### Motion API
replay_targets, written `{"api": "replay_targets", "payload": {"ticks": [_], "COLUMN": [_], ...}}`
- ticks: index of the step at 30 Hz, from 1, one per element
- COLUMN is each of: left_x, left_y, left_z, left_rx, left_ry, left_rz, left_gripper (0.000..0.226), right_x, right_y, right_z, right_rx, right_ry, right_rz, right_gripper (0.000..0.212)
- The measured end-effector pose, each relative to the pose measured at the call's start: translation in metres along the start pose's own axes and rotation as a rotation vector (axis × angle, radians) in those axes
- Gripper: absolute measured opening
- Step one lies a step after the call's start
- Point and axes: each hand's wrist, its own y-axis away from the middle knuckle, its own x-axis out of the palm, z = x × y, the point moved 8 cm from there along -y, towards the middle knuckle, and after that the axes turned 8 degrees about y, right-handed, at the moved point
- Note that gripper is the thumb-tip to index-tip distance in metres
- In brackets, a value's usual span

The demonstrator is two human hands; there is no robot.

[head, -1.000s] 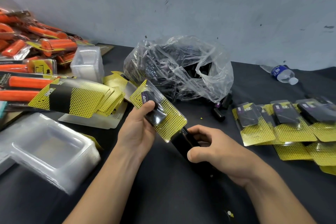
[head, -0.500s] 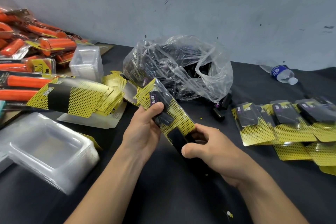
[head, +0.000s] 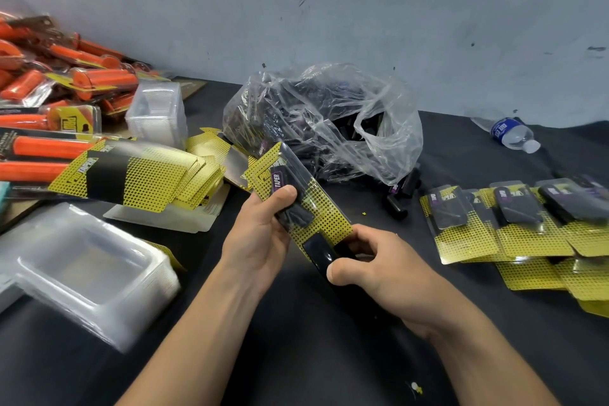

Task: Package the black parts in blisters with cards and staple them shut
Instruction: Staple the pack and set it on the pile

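At centre, a yellow-carded clear blister (head: 329, 217) is held by the left hand (head: 260, 234). A black stapler (head: 319, 250) is gripped by the right hand (head: 389, 273).

We see a black counter (head: 296, 356) under a pale blue-grey wall (head: 329, 10). The held pack (head: 326, 214) has a yellow card covered in a black dot pattern. The part (head: 298, 214) inside it is black with a purple label lettered in white. The stapler (head: 318, 250) is glossy black. The card stack (head: 138, 175) is yellow with black dots and a solid black band, and the finished packs (head: 527, 241) repeat that yellow and black. The bag (head: 362, 115) is clear, its contents black. The tools (head: 49, 145) have orange handles. The empty blisters (head: 82, 267) are clear. The bottle (head: 510, 132) wears a blue label and a white cap.
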Motion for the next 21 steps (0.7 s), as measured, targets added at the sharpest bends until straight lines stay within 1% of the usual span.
{"api": "replay_targets", "payload": {"ticks": [6, 8, 10, 12, 16, 17, 18, 19, 21], "left_x": [0.001, 0.002, 0.003, 0.002, -0.008, -0.012, -0.017, -0.022, -0.028], "left_y": [-0.001, -0.002, -0.002, -0.002, -0.004, -0.005, -0.007, -0.008, -0.009], "left_z": [0.001, 0.002, 0.003, 0.004, 0.007, 0.006, 0.004, 0.002, 0.004], "left_rx": [0.003, 0.0, -0.002, 0.005, 0.021, 0.033, 0.045, 0.047, 0.004], "left_ry": [0.006, 0.011, 0.007, 0.003, -0.015, -0.014, -0.006, 0.013, 0.047], "left_rz": [0.013, 0.018, 0.033, 0.018, -0.123, -0.17, -0.213, -0.248, -0.288], "left_gripper": [0.052, 0.046, 0.037, 0.032, 0.031, 0.028, 0.024, 0.022, 0.025], "right_x": [-0.002, -0.001, -0.001, 0.001, 0.002, -0.001, -0.006, -0.013, -0.034], "right_y": [-0.001, -0.001, -0.001, -0.002, 0.002, 0.004, 0.004, 0.003, -0.001], "right_z": [-0.002, -0.001, -0.001, -0.001, -0.006, -0.009, -0.013, -0.017, -0.027], "right_rx": [0.049, 0.058, 0.065, 0.064, 0.083, 0.098, 0.12, 0.144, 0.19], "right_ry": [0.039, 0.021, -0.016, -0.031, -0.147, -0.15, -0.142, -0.133, -0.108], "right_rz": [-0.087, -0.138, -0.185, -0.14, 0.165, 0.21, 0.219, 0.185, 0.029], "right_gripper": [0.044, 0.04, 0.043, 0.048, 0.041, 0.043, 0.045, 0.044, 0.03]}}
